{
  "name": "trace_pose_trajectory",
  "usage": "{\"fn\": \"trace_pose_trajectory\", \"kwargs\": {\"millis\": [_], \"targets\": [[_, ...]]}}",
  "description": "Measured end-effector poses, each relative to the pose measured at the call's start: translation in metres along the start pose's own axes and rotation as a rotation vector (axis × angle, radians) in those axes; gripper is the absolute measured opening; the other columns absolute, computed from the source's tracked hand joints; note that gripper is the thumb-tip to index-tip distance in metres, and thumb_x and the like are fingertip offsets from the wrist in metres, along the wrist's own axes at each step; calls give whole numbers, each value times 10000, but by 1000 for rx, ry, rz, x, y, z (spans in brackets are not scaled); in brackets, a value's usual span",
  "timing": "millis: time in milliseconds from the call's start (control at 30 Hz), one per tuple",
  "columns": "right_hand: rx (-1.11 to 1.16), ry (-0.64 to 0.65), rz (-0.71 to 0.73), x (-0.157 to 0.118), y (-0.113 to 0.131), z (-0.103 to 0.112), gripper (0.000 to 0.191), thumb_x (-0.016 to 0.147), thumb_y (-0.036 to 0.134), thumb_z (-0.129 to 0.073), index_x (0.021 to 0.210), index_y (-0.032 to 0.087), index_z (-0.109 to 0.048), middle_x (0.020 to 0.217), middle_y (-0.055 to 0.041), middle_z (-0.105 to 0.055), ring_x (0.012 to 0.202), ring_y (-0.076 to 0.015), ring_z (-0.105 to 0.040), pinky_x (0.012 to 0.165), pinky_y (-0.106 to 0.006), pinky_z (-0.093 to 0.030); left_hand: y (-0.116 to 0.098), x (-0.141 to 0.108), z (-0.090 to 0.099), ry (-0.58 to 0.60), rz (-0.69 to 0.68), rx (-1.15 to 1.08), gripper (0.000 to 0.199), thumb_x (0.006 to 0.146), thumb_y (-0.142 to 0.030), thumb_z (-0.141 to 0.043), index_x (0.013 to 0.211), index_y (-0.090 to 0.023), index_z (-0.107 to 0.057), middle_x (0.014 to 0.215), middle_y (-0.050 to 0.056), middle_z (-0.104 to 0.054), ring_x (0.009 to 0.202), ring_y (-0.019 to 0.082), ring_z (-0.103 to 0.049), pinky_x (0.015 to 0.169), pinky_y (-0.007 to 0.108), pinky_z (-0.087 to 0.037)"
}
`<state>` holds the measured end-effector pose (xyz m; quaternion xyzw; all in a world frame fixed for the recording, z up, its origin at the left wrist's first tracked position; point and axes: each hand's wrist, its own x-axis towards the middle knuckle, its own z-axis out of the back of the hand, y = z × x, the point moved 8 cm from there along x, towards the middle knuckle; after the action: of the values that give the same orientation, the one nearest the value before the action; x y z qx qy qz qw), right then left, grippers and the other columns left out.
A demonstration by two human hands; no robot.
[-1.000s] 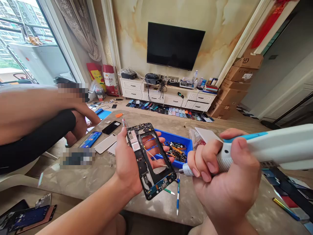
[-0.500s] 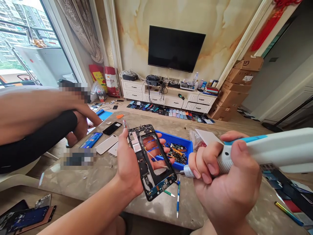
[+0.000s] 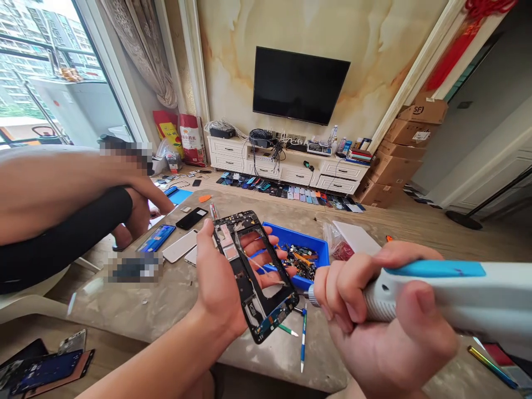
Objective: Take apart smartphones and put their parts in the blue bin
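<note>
A black phone frame [image 3: 245, 277] with an open middle and a small board at its lower end is held tilted above the table by my left hand [image 3: 220, 277], its thumb on the near edge and fingers behind. My right hand [image 3: 382, 321] is wrapped round a white and blue electric screwdriver [image 3: 440, 282]. The screwdriver's tip points at the frame's lower right corner; whether it touches cannot be made out. Behind the frame sits a blue tray [image 3: 323, 244] full of small parts. A blue-and-white pen-like tool [image 3: 303, 343] lies below it.
Several phones, among them a blue one [image 3: 157, 238] and a black one [image 3: 192, 218], lie on the marbled table [image 3: 166, 310]. A person [image 3: 70, 194] crouches at the left. A white box [image 3: 357, 237] stands beyond my right hand.
The screwdriver's body has swung lower and more level, with its blue strip showing more. My right hand has turned with it. My left hand and the frame have barely moved.
</note>
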<state>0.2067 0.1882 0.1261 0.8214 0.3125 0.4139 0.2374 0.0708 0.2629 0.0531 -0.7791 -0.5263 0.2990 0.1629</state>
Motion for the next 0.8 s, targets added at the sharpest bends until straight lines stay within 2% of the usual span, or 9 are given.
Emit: {"fn": "trace_pose_trajectory", "kwargs": {"millis": [133, 500, 800], "targets": [[2, 57, 31, -2, 1, -4, 118, 876, 373, -628, 870, 260, -597, 457, 106, -424, 330, -70, -283, 365, -194, -323, -3, 0, -1, -1, -2, 4, 689, 962, -659, -204, 1031, -139, -652, 811, 122, -714, 930, 349, -714, 664, 501, -611], [-10, 28, 49, -3, 2, -5, 125, 885, 367, -609, 844, 252, -582, 449, 110, -401, 331, -70, -267, 357, -181, -303, -3, 0, -3, -1, 5, -9, 671, 959, -652, -230, 994, -137, -659, 769, 128, -705, 931, 362, -719, 654, 509, -610], [-3, 18, 31, -3, 2, -1, 136, 874, 375, -623, 845, 249, -581, 460, 103, -435, 333, -74, -299, 360, -194, -325, 1, 2, -1, -20, 31, -1, 705, 936, -673, -242, 1046, -116, -661, 838, 163, -717, 911, 372, -721, 637, 511, -616]]}}
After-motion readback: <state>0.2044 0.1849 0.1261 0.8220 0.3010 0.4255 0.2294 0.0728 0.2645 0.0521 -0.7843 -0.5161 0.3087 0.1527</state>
